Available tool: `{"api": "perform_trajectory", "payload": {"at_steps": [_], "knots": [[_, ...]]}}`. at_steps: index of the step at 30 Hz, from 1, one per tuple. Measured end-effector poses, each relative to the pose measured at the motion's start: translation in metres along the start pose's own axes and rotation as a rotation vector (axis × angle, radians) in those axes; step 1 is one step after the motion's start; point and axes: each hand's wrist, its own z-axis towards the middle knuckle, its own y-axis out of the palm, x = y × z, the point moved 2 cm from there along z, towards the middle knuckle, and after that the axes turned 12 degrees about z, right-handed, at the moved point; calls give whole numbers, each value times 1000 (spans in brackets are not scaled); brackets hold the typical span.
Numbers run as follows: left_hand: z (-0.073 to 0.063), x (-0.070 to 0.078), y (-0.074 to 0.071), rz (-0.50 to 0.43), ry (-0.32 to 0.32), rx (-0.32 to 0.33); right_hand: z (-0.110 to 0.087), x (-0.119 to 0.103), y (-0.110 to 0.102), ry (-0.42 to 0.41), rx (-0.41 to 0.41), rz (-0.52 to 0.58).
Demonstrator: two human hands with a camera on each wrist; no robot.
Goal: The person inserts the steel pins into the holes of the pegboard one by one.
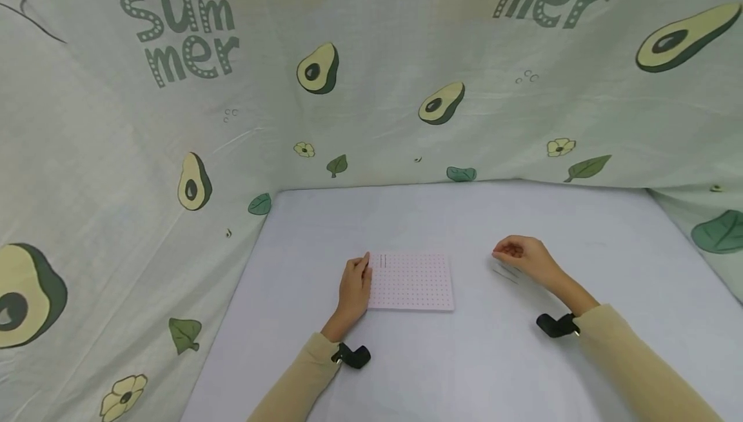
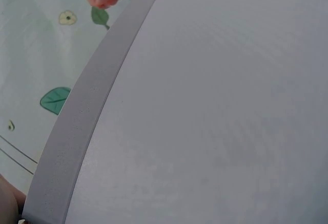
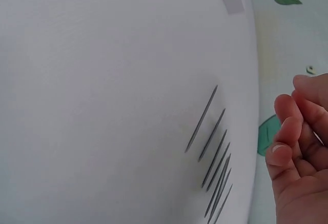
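A pale pink pegboard lies flat on the white table, with rows of small holes. Two thin dark metal pins stand side by side near its far left corner. My left hand holds the board along its left edge; in the left wrist view only a bit of this hand shows. Further right, my right hand is above several loose metal pins. Its thumb and index finger pinch together, the others curl in, and a thin bright sliver among them looks like a pin, mostly hidden.
The white table stretches around the board on all sides. A cloth printed with avocados and leaves hangs behind and to the left. Black wrist cameras sit on both forearms.
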Motion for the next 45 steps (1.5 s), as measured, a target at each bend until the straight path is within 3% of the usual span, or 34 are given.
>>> {"api": "perform_trajectory", "payload": {"at_steps": [8,23,35,45], "knots": [[-1,-1,0,6,3,-2,-18,5,-2,71,29,-67],[-1,0,3,-1,-11,-12,-35,19,5,109,136,-14],[0,1,1,5,-15,-14,-37,25,15,138,237,-14],[-1,1,1,0,-14,-17,-40,23,21,139,268,-36]]}}
